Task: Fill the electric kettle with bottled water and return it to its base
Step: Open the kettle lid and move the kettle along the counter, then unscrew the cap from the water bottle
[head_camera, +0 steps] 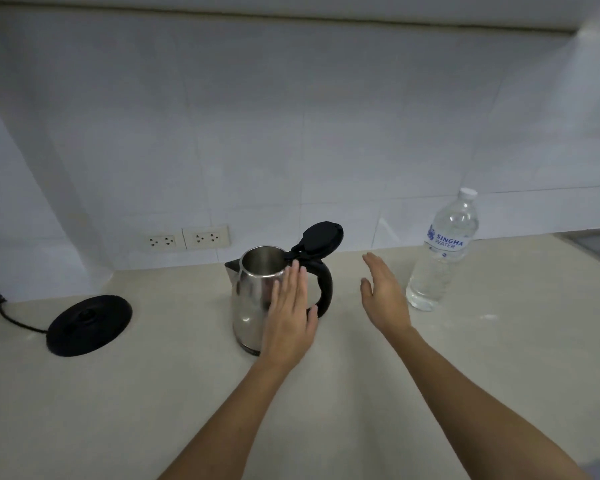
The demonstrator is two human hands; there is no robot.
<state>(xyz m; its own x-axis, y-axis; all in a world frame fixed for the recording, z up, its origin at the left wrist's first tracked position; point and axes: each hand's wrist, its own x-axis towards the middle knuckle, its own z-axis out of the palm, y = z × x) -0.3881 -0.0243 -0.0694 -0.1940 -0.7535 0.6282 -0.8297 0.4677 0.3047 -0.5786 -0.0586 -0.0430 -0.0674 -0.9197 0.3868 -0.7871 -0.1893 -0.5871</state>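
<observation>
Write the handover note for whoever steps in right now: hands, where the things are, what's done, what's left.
Left hand: open, flat, in front of the kettle; not gripping.
Right hand: open, empty, between kettle and bottle.
Kettle: upright on the counter, off its base, lid flipped open.
Base: to the left on the counter, cord attached.
Bottle: upright to the right, cap on, full of water.
Done: kettle off base, lid open.
Left: uncap bottle, pour, close lid, set kettle on base.
</observation>
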